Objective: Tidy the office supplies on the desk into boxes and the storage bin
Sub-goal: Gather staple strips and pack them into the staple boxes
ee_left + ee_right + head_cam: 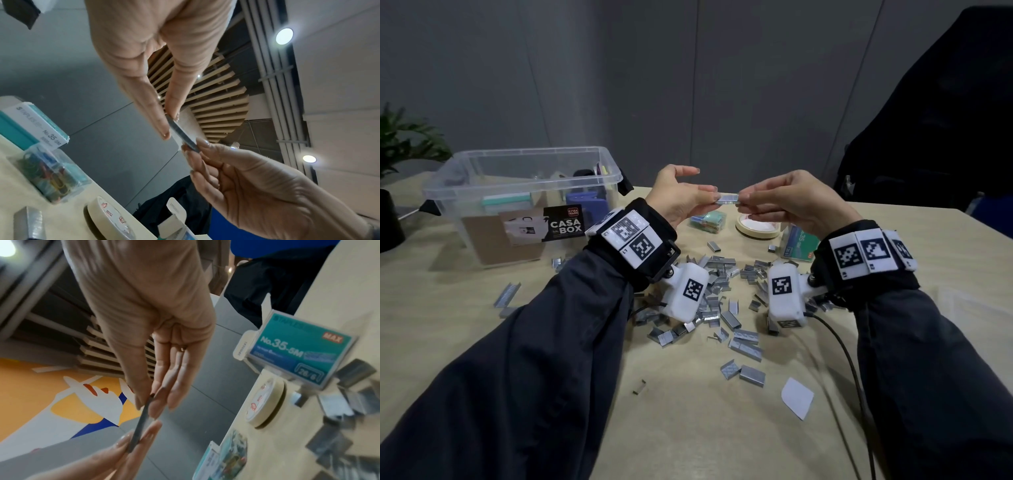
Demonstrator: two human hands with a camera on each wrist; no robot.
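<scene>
The staple strip (726,198) hangs in the air above the desk (482,329), and I see my left hand (681,197) pinching one end while my right hand (787,202) pinches the other. Just below them lie the loose staples (722,291) in a heap, with the tape roll (757,224), a clear paper-clip case (708,221) and the teal staple box (799,243) beyond it. Further left stands the clear storage bin (524,202), already holding some supplies.

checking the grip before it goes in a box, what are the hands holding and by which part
A strip of staples, held above the desk: the left hand pinches its left end and the right hand pinches its right end, fingertips only, the middle bare.
</scene>
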